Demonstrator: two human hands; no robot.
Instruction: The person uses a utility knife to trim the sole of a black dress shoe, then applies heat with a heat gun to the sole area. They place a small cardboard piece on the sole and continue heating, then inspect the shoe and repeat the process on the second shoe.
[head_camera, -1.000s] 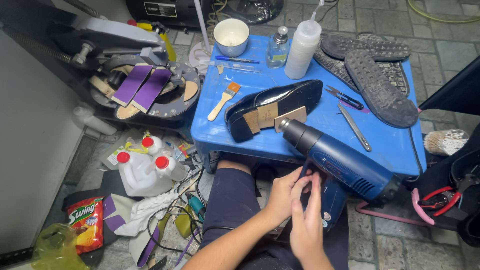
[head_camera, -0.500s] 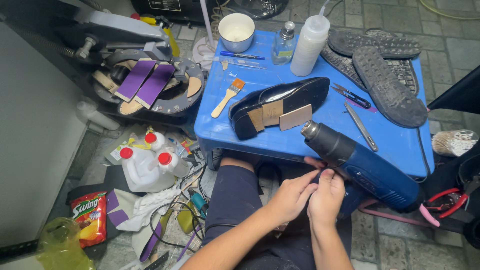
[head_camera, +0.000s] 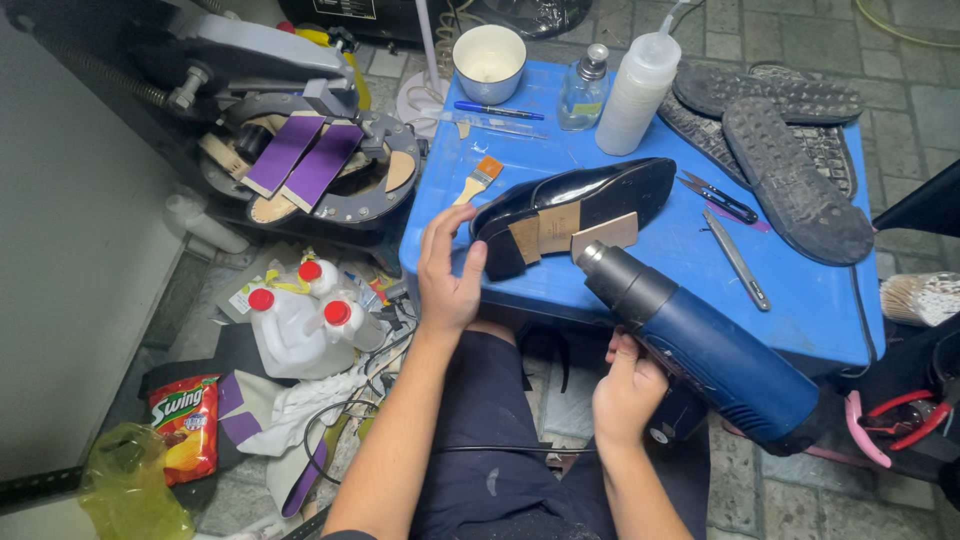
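The left hand (head_camera: 447, 275) closes around the heel end of the black shoe (head_camera: 570, 212), thumb against the back of the heel and fingers curled over its top edge. The right hand (head_camera: 627, 392) wraps the grip of the blue heat gun (head_camera: 705, 345) from below, its nozzle pointing up and left toward the shoe's sole. The shoe lies sole-up on the blue tabletop (head_camera: 800, 300), its long axis running from the heel at the left hand up and rightward to the toe — tan patches on the sole sit just beside the nozzle. A small brush (head_camera: 478, 178) lies near the shoe; two rubber soles (head_camera: 790, 150) rest well to the right.
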